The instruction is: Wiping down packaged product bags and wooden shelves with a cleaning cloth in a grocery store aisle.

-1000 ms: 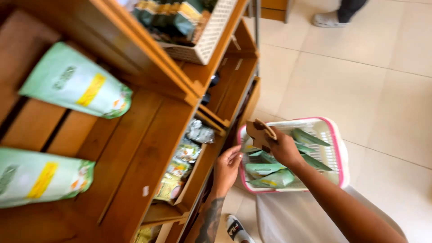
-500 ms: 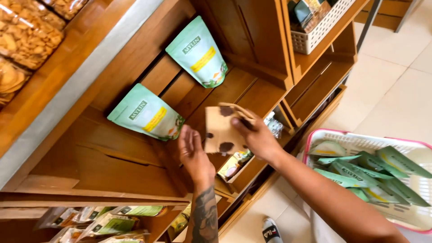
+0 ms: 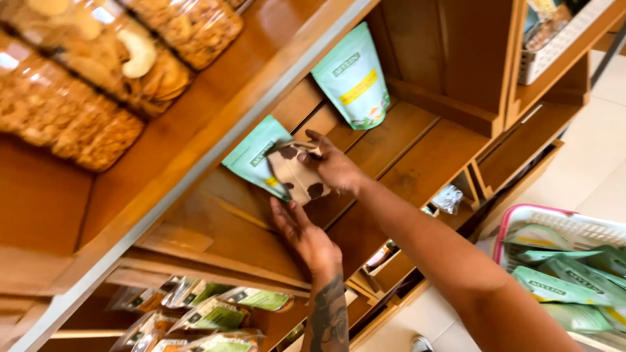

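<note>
A beige pouch [image 3: 297, 173] with dark brown spots; mint-green pouches [image 3: 352, 75] with yellow, perhaps printed, bands.

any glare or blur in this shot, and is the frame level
Head view: tilted hard, so the wooden shelves run diagonally. Bright glare spots sit on the clear snack bags at top left. The floor and pink basket at right look washed out. The right hand with its spotted pouch and the left hand are fairly sharp.
</note>
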